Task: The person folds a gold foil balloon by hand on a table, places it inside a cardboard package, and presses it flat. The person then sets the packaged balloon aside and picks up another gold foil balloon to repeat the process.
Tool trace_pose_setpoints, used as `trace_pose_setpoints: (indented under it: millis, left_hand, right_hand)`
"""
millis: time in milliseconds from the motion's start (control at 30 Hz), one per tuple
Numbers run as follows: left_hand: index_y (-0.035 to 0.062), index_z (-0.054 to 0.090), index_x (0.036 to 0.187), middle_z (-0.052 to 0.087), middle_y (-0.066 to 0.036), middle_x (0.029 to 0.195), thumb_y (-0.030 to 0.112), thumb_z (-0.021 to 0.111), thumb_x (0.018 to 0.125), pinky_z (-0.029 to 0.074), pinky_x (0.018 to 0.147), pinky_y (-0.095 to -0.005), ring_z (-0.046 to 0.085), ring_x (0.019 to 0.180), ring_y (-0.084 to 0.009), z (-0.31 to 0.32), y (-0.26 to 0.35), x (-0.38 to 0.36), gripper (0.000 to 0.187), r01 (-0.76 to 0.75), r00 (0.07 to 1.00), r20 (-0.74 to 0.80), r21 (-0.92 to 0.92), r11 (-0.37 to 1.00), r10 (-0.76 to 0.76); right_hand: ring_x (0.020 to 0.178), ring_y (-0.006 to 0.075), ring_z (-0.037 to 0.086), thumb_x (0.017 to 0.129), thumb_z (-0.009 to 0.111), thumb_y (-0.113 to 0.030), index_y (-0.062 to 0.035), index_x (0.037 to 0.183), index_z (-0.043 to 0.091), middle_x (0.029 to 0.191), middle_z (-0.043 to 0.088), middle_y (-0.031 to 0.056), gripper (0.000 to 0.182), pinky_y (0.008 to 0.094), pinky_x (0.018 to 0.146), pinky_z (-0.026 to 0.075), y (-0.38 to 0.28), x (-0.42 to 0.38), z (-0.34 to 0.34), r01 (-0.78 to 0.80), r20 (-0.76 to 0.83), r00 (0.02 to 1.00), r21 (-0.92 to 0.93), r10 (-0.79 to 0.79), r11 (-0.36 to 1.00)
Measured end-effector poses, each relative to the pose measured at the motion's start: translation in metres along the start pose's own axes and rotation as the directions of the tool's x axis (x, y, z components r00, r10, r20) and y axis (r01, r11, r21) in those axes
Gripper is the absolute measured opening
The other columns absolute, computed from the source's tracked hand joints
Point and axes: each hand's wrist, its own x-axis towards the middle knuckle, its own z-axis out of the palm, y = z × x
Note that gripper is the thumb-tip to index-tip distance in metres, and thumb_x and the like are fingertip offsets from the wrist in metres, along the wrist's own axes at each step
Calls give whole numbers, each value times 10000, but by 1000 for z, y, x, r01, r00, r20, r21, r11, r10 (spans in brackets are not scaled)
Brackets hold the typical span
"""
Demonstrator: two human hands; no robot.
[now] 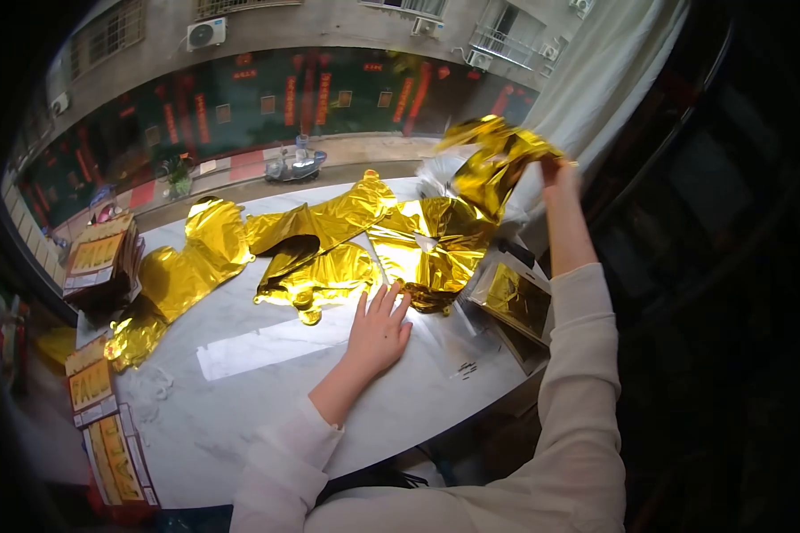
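My right hand (561, 181) is raised at the upper right, its fingers closed on a crumpled gold foil balloon (500, 166) that hangs in the air to its left. Flat on the marble-patterned table (267, 426) lies my left hand (380, 336), open, fingertips at the lower edge of the uninflated gold foil balloons. One shiny foil balloon (422, 253) is spread just beyond those fingertips. Further left, another foil balloon (196, 249) stretches toward the table's left edge. Several of these pieces overlap, so their separate shapes are hard to make out.
Printed packets (98, 258) are stacked at the far left, with more packets (116, 453) along the near left edge. A clear-wrapped gold package (516, 298) sits at the right edge. Behind the table is a window, with a pale curtain (609, 84) at its right.
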Motion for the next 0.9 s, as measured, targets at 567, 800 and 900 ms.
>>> trace_pose_setpoints:
  millis: [567, 800, 900]
  left_hand:
    - [106, 563, 1470, 587, -198, 1442, 300, 704, 955, 294, 1227, -534, 542, 1338, -366, -83, -1, -22, 568, 105, 993, 57, -850, 517, -108]
    - [17, 533, 1475, 602, -135, 1451, 388, 604, 1024, 367, 1209, -477, 612, 1252, -283, -164, -175, -192, 589, 63, 998, 63, -998, -5, 23]
    - [-7, 519, 1487, 544, -145, 1531, 481, 518, 1061, 386, 1215, -494, 606, 1284, -253, -223, -142, -192, 648, 209, 929, 318, -871, -444, -188]
  right_hand:
    - [1047, 338, 695, 867, 734, -102, -51, 998, 701, 1101, 686, 149, 145, 559, 1028, 518, -44, -425, 63, 851, 912, -409, 396, -38, 346]
    - [1192, 241, 660, 902, 674, -144, -87, 1083, 677, 1306, 680, 98, 190, 461, 1129, 487, 18, -460, -23, 706, 819, -573, 471, 36, 528]
    - [1184, 230, 674, 898, 688, -137, -106, 1085, 678, 1305, 696, 79, 190, 465, 1121, 495, 36, -447, -47, 795, 877, -461, 341, 135, 502]
